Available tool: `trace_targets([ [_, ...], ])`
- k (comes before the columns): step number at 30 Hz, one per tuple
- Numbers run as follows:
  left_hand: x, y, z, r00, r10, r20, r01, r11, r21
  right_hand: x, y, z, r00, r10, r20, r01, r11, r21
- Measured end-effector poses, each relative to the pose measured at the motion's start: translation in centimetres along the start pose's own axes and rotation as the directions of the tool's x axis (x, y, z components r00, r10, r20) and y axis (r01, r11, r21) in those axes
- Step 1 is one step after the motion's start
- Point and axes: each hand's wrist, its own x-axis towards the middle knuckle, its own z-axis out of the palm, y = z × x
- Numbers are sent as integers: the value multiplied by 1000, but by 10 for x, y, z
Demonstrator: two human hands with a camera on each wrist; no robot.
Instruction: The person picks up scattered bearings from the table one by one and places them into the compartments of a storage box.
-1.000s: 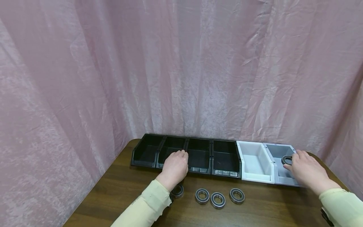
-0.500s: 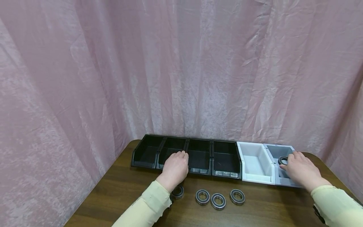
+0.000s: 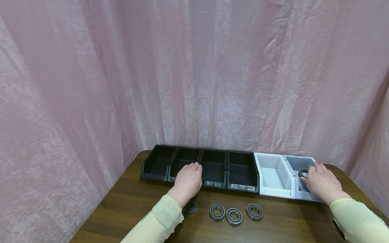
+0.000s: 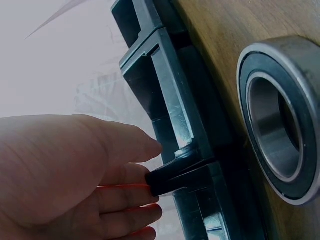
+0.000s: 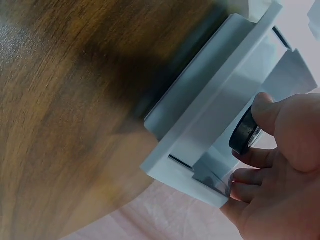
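Note:
In the head view, my right hand (image 3: 323,180) reaches into the grey bin (image 3: 305,194) at the row's right end. Its thumb and fingers pinch a ball bearing (image 5: 244,132), dark-sided in the right wrist view and tilted inside the bin. At the front of the black bins (image 3: 213,165), my left hand (image 3: 187,179) stays with relaxed fingers right at a dividing wall (image 4: 172,176). Close by the left wrist lies another bearing (image 3: 190,206), partly covered by the sleeve. More bearings, a left one (image 3: 217,212), a middle one (image 3: 234,216) and a right one (image 3: 254,212), lie flat.
A white bin (image 3: 276,175) stands between the black bins and the grey one, all joined in a row along the back of the wooden table (image 3: 121,199). Behind them hangs a pink curtain (image 3: 212,74).
My right hand has shifted slightly left and lower into the grey bin, carrying the ball bearing along. The left hand and the bearings on the table stay put.

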Motion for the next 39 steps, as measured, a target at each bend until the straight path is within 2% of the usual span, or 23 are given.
trace_targets([
  [18,2,1,0,1000,-6,21,6,1000,7,1,-2,7,997,35,74,-38,999,31],
  [29,2,1,0,999,-14,29,14,1000,10,2,0,18,1000,21,15,-21,1000,-5],
  [39,1,0,1,1000,-7,14,7,1000,8,3,-5,18,999,26,31,-25,999,-36],
])
